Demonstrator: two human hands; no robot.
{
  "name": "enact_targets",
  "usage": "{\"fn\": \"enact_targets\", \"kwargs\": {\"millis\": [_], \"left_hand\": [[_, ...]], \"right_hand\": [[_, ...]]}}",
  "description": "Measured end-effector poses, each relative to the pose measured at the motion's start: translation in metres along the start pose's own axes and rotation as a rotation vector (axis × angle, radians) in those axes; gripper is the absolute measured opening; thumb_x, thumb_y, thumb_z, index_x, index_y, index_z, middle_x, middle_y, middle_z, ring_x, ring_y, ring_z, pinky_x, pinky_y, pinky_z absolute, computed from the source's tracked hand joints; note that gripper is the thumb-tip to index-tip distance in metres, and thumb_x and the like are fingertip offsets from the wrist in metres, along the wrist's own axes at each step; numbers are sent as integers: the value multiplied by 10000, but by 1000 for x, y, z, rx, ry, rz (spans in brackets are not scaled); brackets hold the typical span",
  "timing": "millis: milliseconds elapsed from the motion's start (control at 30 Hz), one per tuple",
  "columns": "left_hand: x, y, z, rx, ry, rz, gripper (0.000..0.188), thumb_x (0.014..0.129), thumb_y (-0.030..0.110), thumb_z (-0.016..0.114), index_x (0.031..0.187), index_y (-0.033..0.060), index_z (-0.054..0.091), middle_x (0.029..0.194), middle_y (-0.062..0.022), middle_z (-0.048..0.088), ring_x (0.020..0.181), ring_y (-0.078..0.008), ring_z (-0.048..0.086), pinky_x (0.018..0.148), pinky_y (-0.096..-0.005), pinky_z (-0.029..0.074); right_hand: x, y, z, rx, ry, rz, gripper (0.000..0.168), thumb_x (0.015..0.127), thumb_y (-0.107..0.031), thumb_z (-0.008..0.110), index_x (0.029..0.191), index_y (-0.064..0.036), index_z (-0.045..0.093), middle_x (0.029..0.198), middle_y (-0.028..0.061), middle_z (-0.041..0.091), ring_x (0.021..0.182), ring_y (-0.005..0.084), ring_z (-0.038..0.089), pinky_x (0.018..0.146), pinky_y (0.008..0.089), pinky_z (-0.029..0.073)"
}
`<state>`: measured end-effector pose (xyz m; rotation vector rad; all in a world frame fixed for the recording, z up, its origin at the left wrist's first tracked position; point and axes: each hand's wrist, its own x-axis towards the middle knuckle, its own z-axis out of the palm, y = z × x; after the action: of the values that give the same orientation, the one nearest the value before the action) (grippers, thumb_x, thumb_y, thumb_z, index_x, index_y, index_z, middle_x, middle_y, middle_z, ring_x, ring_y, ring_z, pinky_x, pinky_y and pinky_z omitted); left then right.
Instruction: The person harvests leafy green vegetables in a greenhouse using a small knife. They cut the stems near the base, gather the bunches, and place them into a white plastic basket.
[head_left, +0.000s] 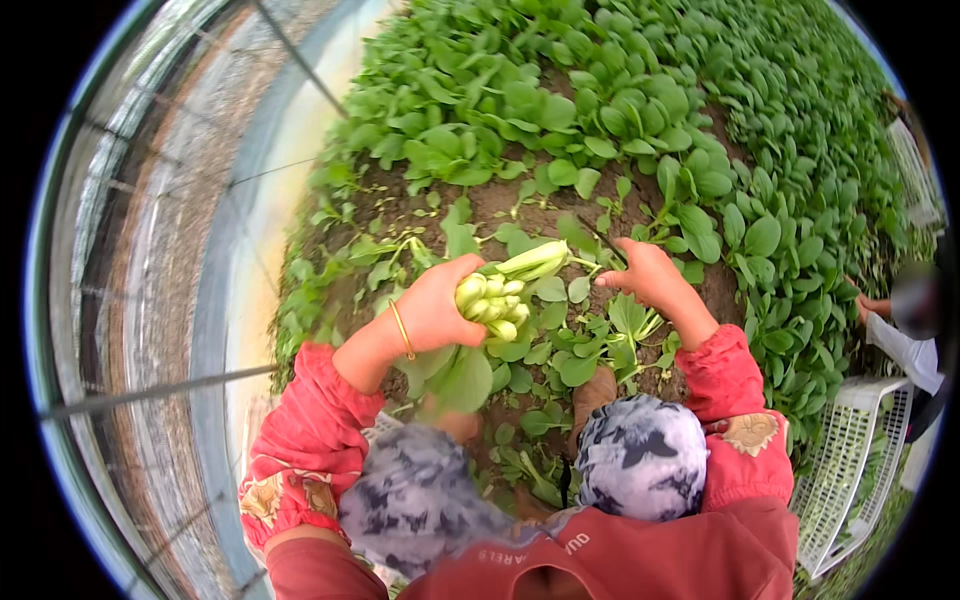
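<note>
My left hand is closed around a bunch of leafy greens with pale green stems, their cut bases facing right and the leaves hanging below the palm. One more stalk lies across the top of the bunch. My right hand, to the right of the bunch, grips a thin dark tool, seemingly a knife; its handle is hidden in the fingers. Loose leafy plants lie on the soil just below that hand.
Dense rows of leafy greens grow ahead and to the right. Brown soil shows between the plants. A white plastic crate holding greens is at lower right, near another person's arm. Metal framing and sheeting run along the left.
</note>
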<state>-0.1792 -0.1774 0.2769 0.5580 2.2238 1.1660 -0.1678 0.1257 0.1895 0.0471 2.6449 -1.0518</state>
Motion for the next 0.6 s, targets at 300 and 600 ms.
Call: {"fn": "enact_targets", "kwargs": {"millis": [300,600], "left_hand": [[-120,57,4,-603,100,261,903,563,32,733,1370,-25,333,1089,-39,589,965,-122,556,893,-271,446],[-215,67,24,-483,594,662,605,604,37,771,1159,20,532,1062,-41,618,952,-126,585,871,-275,473]], "right_hand": [[-99,-178,-37,840,-148,-482,293,770,-147,746,997,-24,609,683,-28,598,440,27,461,383,169,360],[-178,-251,-5,700,-197,-619,374,755,-159,748,1041,10,576,676,17,595,422,58,497,385,183,410]]}}
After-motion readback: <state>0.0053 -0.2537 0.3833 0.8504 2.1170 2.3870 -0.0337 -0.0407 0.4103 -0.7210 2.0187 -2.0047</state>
